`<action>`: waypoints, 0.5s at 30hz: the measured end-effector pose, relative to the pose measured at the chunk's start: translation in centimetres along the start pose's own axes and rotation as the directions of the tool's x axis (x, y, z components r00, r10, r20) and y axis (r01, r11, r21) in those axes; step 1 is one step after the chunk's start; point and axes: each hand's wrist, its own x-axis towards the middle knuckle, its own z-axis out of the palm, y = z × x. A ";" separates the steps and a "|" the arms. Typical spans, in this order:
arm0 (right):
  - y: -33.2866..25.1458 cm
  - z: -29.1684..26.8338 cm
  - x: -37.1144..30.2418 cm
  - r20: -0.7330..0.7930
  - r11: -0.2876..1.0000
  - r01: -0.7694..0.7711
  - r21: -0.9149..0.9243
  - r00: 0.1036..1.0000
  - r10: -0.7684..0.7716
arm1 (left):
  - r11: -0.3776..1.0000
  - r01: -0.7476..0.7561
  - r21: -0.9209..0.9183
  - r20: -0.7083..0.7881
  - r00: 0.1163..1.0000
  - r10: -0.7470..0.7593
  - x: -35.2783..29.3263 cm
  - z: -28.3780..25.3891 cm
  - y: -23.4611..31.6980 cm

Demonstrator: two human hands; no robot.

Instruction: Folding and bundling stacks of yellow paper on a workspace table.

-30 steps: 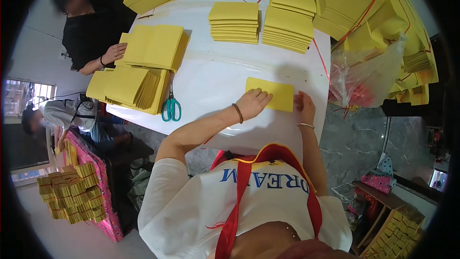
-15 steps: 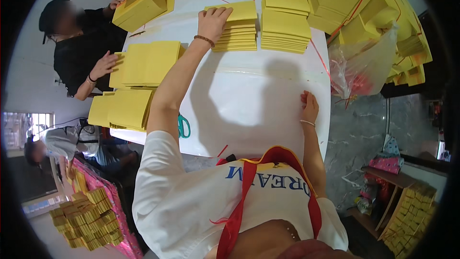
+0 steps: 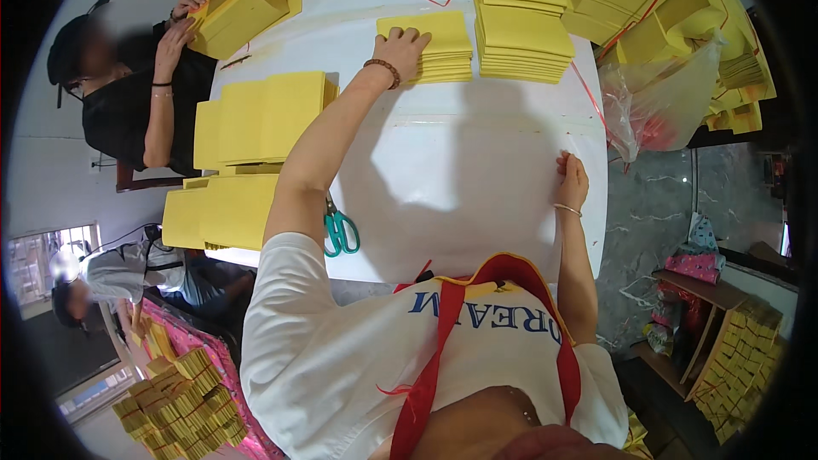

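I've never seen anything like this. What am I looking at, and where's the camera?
There is no robot: these are a person's bare hands, seen by a wide fisheye camera worn on their head, looking down. The left hand touches a stack of flat yellow paper-like pieces; whether it grips any is unclear. The right hand, loosely curled near the edge of the smooth white table, seems empty. More yellow stacks and teal-handled scissors also lie there.
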 end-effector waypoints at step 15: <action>-8.4 24.0 4.7 0.442 0.408 0.777 -0.479 0.615 -0.653 | 0.957 0.154 -0.246 -0.494 0.829 -0.260 0.0 5.0 -1.8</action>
